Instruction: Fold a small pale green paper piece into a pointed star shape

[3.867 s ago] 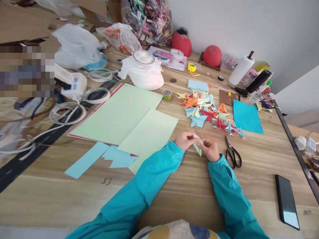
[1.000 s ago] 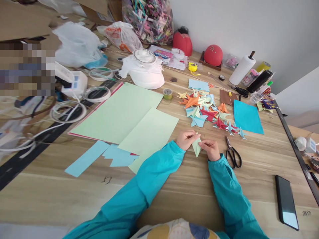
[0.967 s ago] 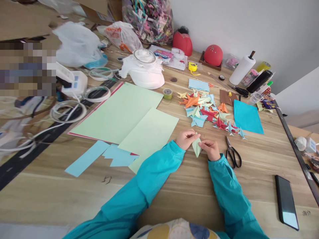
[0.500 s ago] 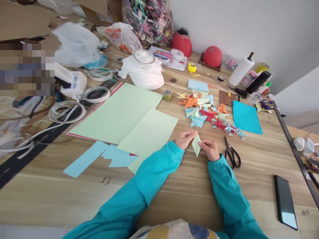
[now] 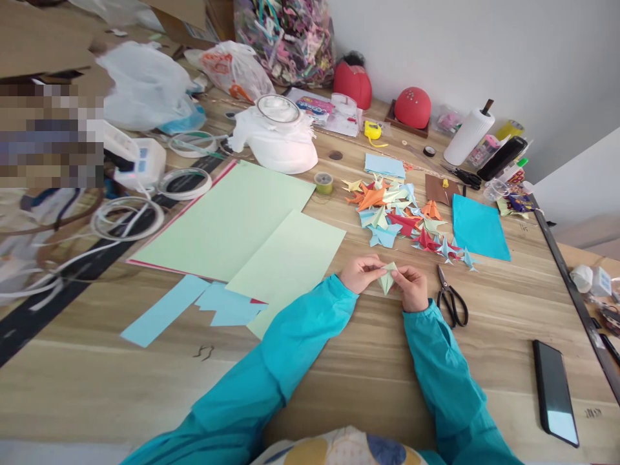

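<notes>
A small pale green folded paper [image 5: 386, 283] is held up between my two hands over the wooden table. My left hand [image 5: 362, 273] pinches its left side near the top, fingers closed. On the other side, my right hand [image 5: 411, 287] pinches it between thumb and fingers. The paper tapers to a point at the bottom, and fingertips cover part of its upper edges. Just right of my right hand lie black-handled scissors [image 5: 453, 303]. Beyond the hands is a heap of folded paper cranes [image 5: 387, 206] in orange, red, blue and green.
Large green sheets [image 5: 232, 219] and blue paper strips [image 5: 165, 310] lie on the left. A phone [image 5: 555, 392] rests at the right. Behind are a thread spool [image 5: 323, 183], a turquoise sheet [image 5: 480, 227], a tape measure [image 5: 372, 130] and a white-wrapped bundle [image 5: 276, 139]. Coiled cables [image 5: 128, 218] sit far left.
The green paper has gone from a long diamond to a shorter shape, its upper part now folded or tilted. My right hand has shifted slightly up, and both hands are closer together.
</notes>
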{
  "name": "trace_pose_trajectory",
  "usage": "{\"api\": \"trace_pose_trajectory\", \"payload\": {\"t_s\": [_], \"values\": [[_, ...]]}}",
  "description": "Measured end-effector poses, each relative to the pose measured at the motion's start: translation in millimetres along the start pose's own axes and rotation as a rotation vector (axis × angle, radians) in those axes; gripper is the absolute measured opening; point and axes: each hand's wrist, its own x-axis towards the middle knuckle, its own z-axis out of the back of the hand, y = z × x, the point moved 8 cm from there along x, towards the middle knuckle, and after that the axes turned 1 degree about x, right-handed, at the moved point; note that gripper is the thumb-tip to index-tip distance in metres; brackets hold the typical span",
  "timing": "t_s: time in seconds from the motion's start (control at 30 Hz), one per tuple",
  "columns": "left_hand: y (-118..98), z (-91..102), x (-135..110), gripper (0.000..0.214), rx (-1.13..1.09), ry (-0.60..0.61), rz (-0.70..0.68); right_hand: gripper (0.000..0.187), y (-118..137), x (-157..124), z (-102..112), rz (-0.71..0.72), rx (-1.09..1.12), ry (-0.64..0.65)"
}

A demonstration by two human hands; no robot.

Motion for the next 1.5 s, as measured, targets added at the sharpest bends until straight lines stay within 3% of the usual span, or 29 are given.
{"api": "trace_pose_trajectory", "payload": {"t_s": [0.27,0.6,0.93,1.5], "values": [[17.1,10.6,0.4,0.022,-0.051,-0.13,0.112,0.012,2.5,0.3,-2.7,-0.014,0.062,0.045],[23.7,7.6,1.4,0.033,-0.197,-0.091,0.153,0.015,4.4,-0.1,-1.9,-0.014,0.082,0.013],[24.4,14.2,0.8,0.025,-0.116,-0.153,0.147,0.011,2.4,-0.6,0.2,-0.065,0.146,-0.061],[29.5,14.5,5.0,0.012,-0.203,-0.07,0.127,0.012,0.6,0.4,2.4,-0.047,0.163,-0.055]]}}
